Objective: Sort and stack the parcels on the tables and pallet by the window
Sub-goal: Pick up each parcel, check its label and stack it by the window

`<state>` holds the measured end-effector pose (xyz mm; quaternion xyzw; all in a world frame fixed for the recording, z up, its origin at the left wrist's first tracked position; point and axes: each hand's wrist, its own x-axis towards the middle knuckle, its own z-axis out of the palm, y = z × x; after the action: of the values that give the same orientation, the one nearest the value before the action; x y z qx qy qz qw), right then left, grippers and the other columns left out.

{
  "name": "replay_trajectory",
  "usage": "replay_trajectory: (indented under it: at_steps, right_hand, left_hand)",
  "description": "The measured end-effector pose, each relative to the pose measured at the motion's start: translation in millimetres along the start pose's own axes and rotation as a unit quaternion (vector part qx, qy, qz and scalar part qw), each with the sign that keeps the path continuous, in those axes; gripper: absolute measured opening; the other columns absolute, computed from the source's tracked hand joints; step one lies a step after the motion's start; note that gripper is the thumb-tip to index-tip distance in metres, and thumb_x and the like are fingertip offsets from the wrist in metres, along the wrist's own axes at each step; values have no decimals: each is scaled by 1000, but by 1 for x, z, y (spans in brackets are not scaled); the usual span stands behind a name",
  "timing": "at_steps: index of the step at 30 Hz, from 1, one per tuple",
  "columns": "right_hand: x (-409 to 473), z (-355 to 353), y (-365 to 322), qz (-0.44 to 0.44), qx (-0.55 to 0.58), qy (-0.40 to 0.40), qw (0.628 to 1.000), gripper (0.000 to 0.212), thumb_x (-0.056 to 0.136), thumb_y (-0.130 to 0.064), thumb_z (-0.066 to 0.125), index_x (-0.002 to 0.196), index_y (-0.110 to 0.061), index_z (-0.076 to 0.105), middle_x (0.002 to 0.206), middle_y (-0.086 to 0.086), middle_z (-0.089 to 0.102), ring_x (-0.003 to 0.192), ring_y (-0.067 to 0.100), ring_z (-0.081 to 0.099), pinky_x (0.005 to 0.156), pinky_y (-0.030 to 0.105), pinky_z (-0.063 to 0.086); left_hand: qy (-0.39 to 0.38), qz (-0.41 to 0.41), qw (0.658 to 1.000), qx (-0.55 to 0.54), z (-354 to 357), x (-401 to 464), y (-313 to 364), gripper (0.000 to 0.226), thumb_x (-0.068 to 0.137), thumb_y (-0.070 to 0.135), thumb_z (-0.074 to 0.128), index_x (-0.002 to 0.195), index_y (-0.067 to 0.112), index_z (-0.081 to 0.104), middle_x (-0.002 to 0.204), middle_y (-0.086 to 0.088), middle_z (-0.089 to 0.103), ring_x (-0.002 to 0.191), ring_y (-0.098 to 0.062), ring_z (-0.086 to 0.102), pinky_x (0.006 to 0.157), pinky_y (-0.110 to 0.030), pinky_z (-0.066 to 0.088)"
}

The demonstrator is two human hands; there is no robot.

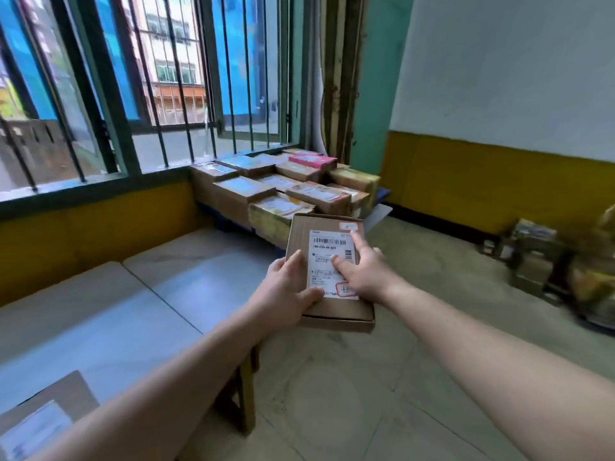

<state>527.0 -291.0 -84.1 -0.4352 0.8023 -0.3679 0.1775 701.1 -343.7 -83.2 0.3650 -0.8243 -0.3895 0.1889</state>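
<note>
A flat brown cardboard parcel (pixel 299 234) with a white shipping label is held in the air in front of me, past the table's right end. My left hand (pixel 286 294) grips its left edge, thumb on top near the label's lower corner. My right hand (pixel 362 271) lies on the label with straight fingers, the index pointing toward a small sticker at the upper right. Beyond it, a stack of several labelled parcels (pixel 283 191), one of them pink (pixel 312 161), fills a low pallet below the window.
Two white table tops (pixel 149 294) run along the yellow wall at left; another brown labelled parcel (pixel 43 414) lies at the near left corner. Barred window (pixel 149 88) behind. Blurred boxes and objects (pixel 559 261) stand on the concrete floor at right.
</note>
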Motion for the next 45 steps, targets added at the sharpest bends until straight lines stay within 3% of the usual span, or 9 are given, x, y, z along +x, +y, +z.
replay_trajectory:
  at_steps: [7,13,20,23,27,30,35,42,45]
  right_hand:
    - [62,-50,59,46,-3,54,997,79,91,-48,62,156,-33,20,139,13,44,119,29,56,105,39,45]
    - [145,-87,96,75,-37,91,992,76,91,-51,61,154,-37,22,130,7,57,108,24,62,91,28,49]
    - [242,-121,122,103,-40,109,988,91,73,-64,58,153,-40,23,131,7,58,109,27,64,99,42,50]
    - [267,-133,140,118,-44,108,986,78,87,-52,63,153,-37,25,132,8,57,112,27,62,102,40,48]
    - [310,-153,165,101,-51,107,988,70,91,-47,61,152,-37,29,131,2,60,112,22,60,98,34,48]
    - [349,-169,182,73,-52,96,991,64,92,-44,61,150,-35,33,128,1,62,110,22,61,95,33,49]
    - [418,-197,214,29,-38,52,997,57,90,-48,61,143,-40,38,123,2,63,98,20,66,87,34,55]
    - [505,-196,213,-17,-45,-34,998,76,87,-55,58,152,-40,22,128,7,58,101,21,65,90,38,55]
    - [534,-169,198,-32,-54,-74,995,79,90,-56,57,155,-39,16,138,8,50,105,22,62,86,30,53]
  left_hand:
    - [-55,27,998,29,47,94,34,79,90,42,61,152,31,13,156,2,17,135,-18,34,94,-20,29]
    - [-82,66,994,9,78,194,47,77,90,42,62,151,32,17,156,1,18,133,-20,38,104,-28,36]
    - [-112,84,990,-17,102,307,61,80,90,43,61,152,31,14,157,3,15,138,-17,31,96,-21,29]
    - [-127,82,988,-14,117,339,68,78,90,42,61,152,30,15,157,2,16,138,-17,31,98,-20,28]
    - [-129,85,988,2,138,383,82,78,91,41,61,152,30,15,157,0,17,139,-17,30,94,-18,24]
    - [-108,67,992,11,155,418,93,80,90,43,61,152,31,13,158,0,14,141,-19,27,106,-27,29]
    - [-62,35,997,24,187,473,116,80,89,44,61,152,32,14,158,0,15,141,-20,27,103,-24,29]
    - [4,-46,998,40,189,518,124,81,90,42,61,153,32,11,161,1,3,145,-23,20,113,-33,25]
    - [22,-88,995,53,175,526,106,83,89,41,62,153,32,9,161,2,-3,146,-24,16,116,-36,20]
